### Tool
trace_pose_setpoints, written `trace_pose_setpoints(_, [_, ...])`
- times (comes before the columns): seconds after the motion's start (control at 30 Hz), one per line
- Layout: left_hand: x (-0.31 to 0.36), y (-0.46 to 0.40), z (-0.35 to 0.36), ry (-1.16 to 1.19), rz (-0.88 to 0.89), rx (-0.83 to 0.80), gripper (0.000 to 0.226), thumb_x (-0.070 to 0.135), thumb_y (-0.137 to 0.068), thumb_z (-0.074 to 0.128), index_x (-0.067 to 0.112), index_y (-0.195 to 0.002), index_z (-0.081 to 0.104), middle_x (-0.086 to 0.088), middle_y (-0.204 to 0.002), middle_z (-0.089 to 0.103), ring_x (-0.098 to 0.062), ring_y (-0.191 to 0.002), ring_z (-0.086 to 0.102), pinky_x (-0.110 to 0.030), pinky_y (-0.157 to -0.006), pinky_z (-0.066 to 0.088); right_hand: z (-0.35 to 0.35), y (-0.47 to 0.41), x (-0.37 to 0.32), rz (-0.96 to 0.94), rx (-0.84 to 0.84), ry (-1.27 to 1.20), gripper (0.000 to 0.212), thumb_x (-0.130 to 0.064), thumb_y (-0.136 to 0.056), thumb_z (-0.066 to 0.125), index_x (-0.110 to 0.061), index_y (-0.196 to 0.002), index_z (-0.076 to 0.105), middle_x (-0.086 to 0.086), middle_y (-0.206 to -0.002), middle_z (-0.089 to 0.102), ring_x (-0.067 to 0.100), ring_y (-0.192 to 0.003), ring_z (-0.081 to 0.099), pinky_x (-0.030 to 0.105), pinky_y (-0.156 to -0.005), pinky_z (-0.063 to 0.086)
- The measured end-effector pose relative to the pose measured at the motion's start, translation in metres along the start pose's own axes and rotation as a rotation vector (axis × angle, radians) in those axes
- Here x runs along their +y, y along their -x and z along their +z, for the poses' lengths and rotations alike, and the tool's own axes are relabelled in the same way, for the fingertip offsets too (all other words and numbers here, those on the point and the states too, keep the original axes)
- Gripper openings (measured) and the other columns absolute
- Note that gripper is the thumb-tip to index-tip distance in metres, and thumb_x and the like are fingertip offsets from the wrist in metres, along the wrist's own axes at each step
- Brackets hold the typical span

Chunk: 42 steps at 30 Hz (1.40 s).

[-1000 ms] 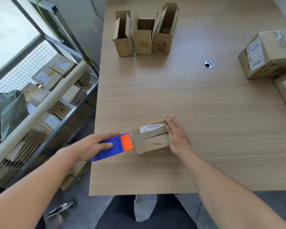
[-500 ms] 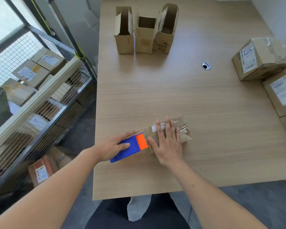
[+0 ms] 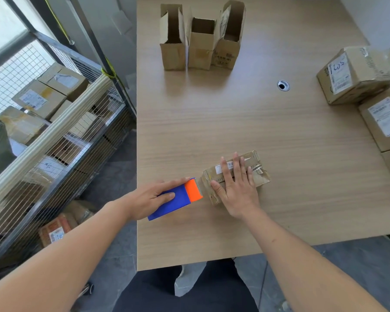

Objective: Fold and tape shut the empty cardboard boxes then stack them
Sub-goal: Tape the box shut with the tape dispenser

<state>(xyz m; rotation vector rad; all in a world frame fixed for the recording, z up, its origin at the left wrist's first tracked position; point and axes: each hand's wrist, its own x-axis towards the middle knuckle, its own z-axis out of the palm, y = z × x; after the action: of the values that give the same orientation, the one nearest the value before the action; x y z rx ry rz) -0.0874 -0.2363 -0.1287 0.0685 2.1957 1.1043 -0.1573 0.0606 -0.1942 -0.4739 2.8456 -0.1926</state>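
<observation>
Taping step: right hand (image 3: pixel 236 188) presses flat, fingers straight, on the small box (image 3: pixel 234 176) at the table's (image 3: pixel 302 199) near edge; left hand (image 3: pixel 149 197) grips the tape dispenser (image 3: pixel 176 199) beside it; next, likely stacking.

Your right hand (image 3: pixel 236 189) lies flat, palm down, fingers straight and slightly spread, thumb out toward your left. Your left hand (image 3: pixel 150 197) is curled in a grip, thumb lying along the top. Both forearms are bare, angling in from the bottom corners.
</observation>
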Motion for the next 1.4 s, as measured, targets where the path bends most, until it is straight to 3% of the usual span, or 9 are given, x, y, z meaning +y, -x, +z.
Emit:
trace_pose_setpoints(0.17, [0.005, -0.012, 0.006, -0.102, -0.02, -0.008, 0.053, 0.035, -0.11, 0.034, 0.077, -0.14, 0.023, 0.001, -0.116, 0.059, -0.016, -0.107, 0.054, -0.04, -0.105, 0.04, -0.002, -0.001, -0.001, 0.007, -0.026, -0.002, 0.079, -0.075, -0.097, 0.012, -0.037, -0.159, -0.02, 0.002, -0.165, -0.032, 0.02, -0.153, -0.028, 0.047, -0.127, -0.007])
trace_pose_setpoints(0.33, [0.014, -0.036, 0.012, -0.171, -0.033, -0.018, 0.049, 0.039, -0.108, 0.03, 0.069, -0.146, 0.026, 0.012, -0.149, 0.053, -0.019, -0.123, 0.054, -0.037, -0.108, 0.04, -0.004, -0.001, -0.003, 0.001, -0.028, -0.008, 0.081, -0.076, -0.094, 0.005, -0.035, -0.16, -0.016, 0.004, -0.165, -0.032, 0.022, -0.153, -0.027, 0.047, -0.126, -0.009])
trace_pose_setpoints(0.6, [0.014, -0.038, -0.001, -0.197, -0.132, 0.035, 0.048, 0.033, -0.11, 0.032, 0.054, -0.154, 0.032, 0.01, -0.157, 0.043, -0.02, -0.14, 0.043, -0.029, -0.111, 0.031, -0.01, 0.002, -0.007, 0.011, -0.035, -0.047, 0.093, -0.086, -0.087, 0.008, -0.034, -0.162, -0.008, 0.005, -0.167, -0.028, 0.023, -0.154, -0.025, 0.05, -0.126, -0.007])
trace_pose_setpoints(0.8, [0.018, -0.021, -0.009, -0.167, -0.064, 0.202, 0.053, 0.043, -0.108, 0.034, 0.075, -0.144, 0.011, -0.003, -0.102, 0.055, -0.022, -0.092, 0.055, -0.041, -0.093, 0.046, -0.024, -0.007, -0.028, 0.048, -0.067, -0.019, 0.097, -0.067, -0.08, 0.06, -0.018, -0.155, 0.023, 0.019, -0.169, -0.006, 0.036, -0.156, -0.012, 0.054, -0.126, -0.002])
trace_pose_setpoints(0.97, [0.025, -0.008, -0.014, -0.102, 0.04, 0.295, 0.064, 0.038, -0.107, 0.047, 0.068, -0.15, 0.01, 0.003, -0.111, 0.054, -0.017, -0.098, 0.055, -0.035, -0.093, 0.046, -0.03, -0.025, -0.021, -0.267, -0.124, 0.055, 0.103, -0.035, -0.074, 0.087, -0.014, -0.154, 0.025, 0.019, -0.168, -0.012, 0.034, -0.156, -0.013, 0.044, -0.127, -0.001])
trace_pose_setpoints(1.13, [0.032, 0.008, -0.012, -0.075, 0.095, 0.315, 0.079, 0.026, -0.101, 0.062, 0.06, -0.154, 0.015, 0.006, -0.126, 0.052, -0.014, -0.109, 0.055, -0.035, -0.098, 0.045, -0.053, -0.052, 0.007, -0.686, -0.291, 0.17, 0.121, -0.011, -0.08, 0.077, -0.034, -0.161, -0.01, -0.005, -0.17, -0.017, 0.018, -0.156, -0.015, 0.034, -0.126, -0.003])
trace_pose_setpoints(1.23, [0.04, 0.017, -0.009, -0.085, 0.113, 0.317, 0.081, 0.021, -0.099, 0.065, 0.06, -0.154, 0.019, 0.007, -0.129, 0.05, -0.017, -0.116, 0.054, -0.042, -0.104, 0.044, -0.066, -0.046, 0.019, -0.662, -0.317, -0.253, 0.098, -0.016, -0.083, 0.076, -0.037, -0.161, 0.021, -0.013, -0.17, 0.009, 0.008, -0.157, -0.002, 0.034, -0.128, 0.005])
trace_pose_setpoints(1.3, [0.048, 0.021, -0.004, -0.093, 0.135, 0.319, 0.083, 0.019, -0.098, 0.067, 0.059, -0.154, 0.02, 0.009, -0.125, 0.05, -0.015, -0.115, 0.053, -0.043, -0.104, 0.044, -0.074, -0.036, 0.014, -0.426, -0.255, -0.789, 0.054, -0.011, -0.095, 0.066, -0.028, -0.145, 0.055, -0.012, -0.156, 0.046, 0.004, -0.148, 0.033, 0.04, -0.125, 0.027])
trace_pose_setpoints(1.4, [0.062, 0.024, 0.003, -0.109, 0.17, 0.298, 0.087, 0.016, -0.095, 0.07, 0.056, -0.155, 0.021, 0.01, -0.123, 0.051, -0.016, -0.112, 0.054, -0.043, -0.1, 0.047, -0.097, -0.028, -0.002, -0.15, -0.366, -1.222, 0.024, -0.019, -0.105, 0.058, -0.022, -0.125, 0.071, -0.006, -0.126, 0.071, 0.015, -0.117, 0.068, 0.047, -0.107, 0.051])
